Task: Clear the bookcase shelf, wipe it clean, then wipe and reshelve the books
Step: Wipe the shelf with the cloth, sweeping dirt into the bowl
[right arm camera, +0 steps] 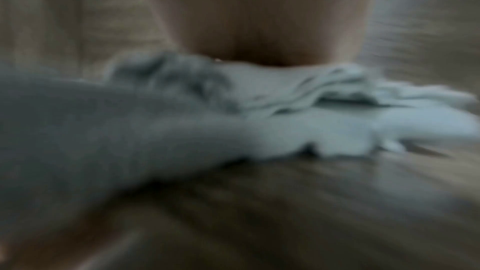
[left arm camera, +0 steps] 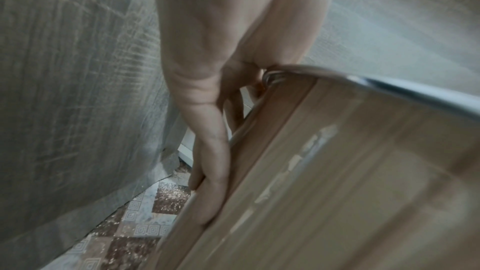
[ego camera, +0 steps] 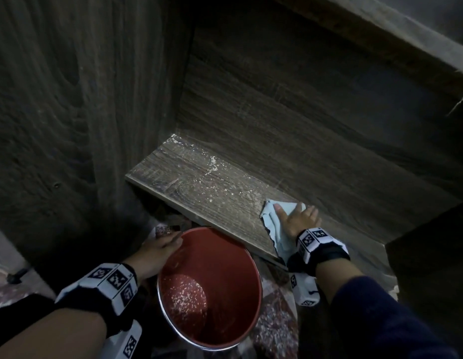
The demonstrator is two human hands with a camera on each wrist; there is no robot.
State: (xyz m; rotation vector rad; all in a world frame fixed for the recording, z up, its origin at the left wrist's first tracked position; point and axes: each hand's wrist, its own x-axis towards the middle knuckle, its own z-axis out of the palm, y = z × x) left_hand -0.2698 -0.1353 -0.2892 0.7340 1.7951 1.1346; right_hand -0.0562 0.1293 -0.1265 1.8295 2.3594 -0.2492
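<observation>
The bookcase shelf (ego camera: pixel 199 182) is a bare wood-grain board strewn with white crumbs (ego camera: pixel 212 164); no books show. My right hand (ego camera: pixel 297 218) lies flat, fingers straight, pressing a light blue cloth (ego camera: pixel 270 216) onto the shelf's right front part. The right wrist view is blurred and shows the cloth (right arm camera: pixel 285 120) bunched on the shelf (right arm camera: pixel 285 213) under my palm (right arm camera: pixel 259 17). My left hand (ego camera: pixel 158 250) holds a red bucket (ego camera: pixel 225 255) by its rim just below the shelf's front edge. White crumbs (ego camera: pixel 183 294) lie in its bottom. In the left wrist view my fingers (left arm camera: pixel 207 151) run down the bucket's outer wall (left arm camera: pixel 324 171).
The bookcase's tall side panel (ego camera: pixel 70 125) stands to the left and its back panel (ego camera: pixel 302 99) rises behind the shelf. An upper shelf (ego camera: pixel 380 35) juts out overhead. A patterned tiled floor (left arm camera: pixel 135 233) lies below. A dark block (ego camera: pixel 432 268) borders the right.
</observation>
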